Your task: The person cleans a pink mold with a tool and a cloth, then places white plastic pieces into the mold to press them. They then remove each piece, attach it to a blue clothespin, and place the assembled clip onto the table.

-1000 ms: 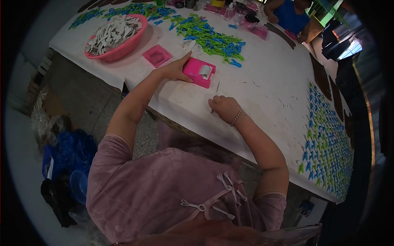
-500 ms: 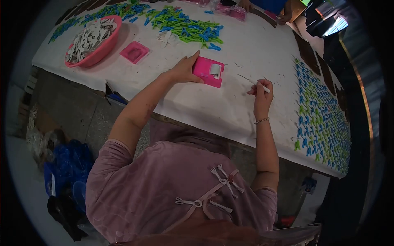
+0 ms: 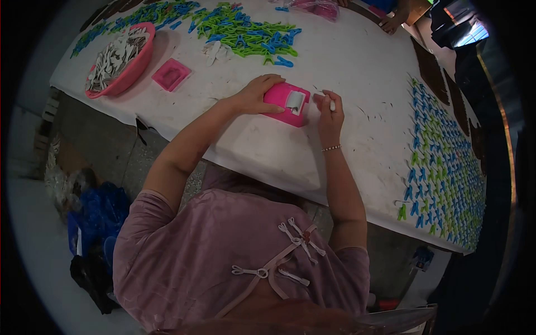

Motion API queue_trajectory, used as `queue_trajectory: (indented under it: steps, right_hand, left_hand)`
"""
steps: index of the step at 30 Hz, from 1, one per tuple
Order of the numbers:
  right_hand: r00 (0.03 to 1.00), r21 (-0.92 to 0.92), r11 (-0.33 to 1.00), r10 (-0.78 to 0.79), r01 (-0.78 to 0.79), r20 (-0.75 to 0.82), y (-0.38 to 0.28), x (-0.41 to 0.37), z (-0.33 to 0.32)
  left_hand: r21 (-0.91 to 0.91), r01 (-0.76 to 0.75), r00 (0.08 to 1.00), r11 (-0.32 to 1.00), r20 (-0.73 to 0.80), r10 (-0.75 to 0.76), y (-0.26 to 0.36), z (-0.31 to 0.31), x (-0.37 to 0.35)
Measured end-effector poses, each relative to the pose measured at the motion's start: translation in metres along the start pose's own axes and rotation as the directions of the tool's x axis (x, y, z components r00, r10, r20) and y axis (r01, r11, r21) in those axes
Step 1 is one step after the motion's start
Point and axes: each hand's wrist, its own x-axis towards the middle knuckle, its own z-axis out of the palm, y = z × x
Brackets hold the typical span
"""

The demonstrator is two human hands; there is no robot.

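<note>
My left hand [image 3: 261, 95] is closed around the left side of a bright pink plastic case [image 3: 283, 94], with the thumb on the near edge and fingers on the far edge. Toward its right end the case has a rectangular opening with a pale whitish piece [image 3: 295, 103] in it. Just right of the case, my right hand [image 3: 330, 110] pinches a thin tool by its white handle [image 3: 333, 105]. The tool's tip is hard to make out. Short dark slivers lie scattered on the white tabletop near my right hand.
A pink basin [image 3: 134, 76] of whitish clips stands at left, beside a square pink tray [image 3: 171, 75]. Green and blue clips [image 3: 237, 30] are heaped at the back; rows of clips [image 3: 441, 167] cover the right side. Another person's hand [image 3: 395, 21] is at the far edge.
My right hand has moved left with the white-handled tool, up to the pink case. My left hand keeps its hold on the case. The camera view has shifted slightly.
</note>
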Motion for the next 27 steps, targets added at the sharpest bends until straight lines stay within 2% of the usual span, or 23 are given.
queue_trajectory:
  steps: [2, 8, 11, 21, 27]
  right_hand:
    - [0.999, -0.177, 0.984, 0.034, -0.03, 0.019, 0.01, -0.01, 0.004]
    - [0.978, 0.08, 0.983, 0.174, -0.165, -0.116, 0.004, -0.009, 0.008]
    - [0.982, 0.064, 0.989, 0.14, -0.132, -0.129, 0.002, -0.015, 0.012]
    - [0.966, 0.095, 0.978, 0.201, -0.188, -0.161, -0.005, -0.014, 0.01]
    - [0.944, 0.222, 0.944, 0.283, -0.243, -0.171, -0.017, -0.012, 0.004]
  left_hand:
    - [-0.044, -0.086, 0.996, 0.995, -0.038, 0.084, -0.003, 0.002, 0.002]
    - [-0.081, -0.03, 0.999, 0.996, 0.04, 0.033, 0.004, -0.006, 0.004]
    - [-0.075, -0.021, 0.998, 0.997, 0.061, 0.026, 0.006, -0.008, 0.005]
    - [-0.15, -0.034, 0.999, 0.988, 0.031, 0.039, 0.005, -0.005, 0.006]
    - [-0.153, -0.008, 0.999, 0.988, 0.035, 0.014, 0.005, -0.007, 0.006]
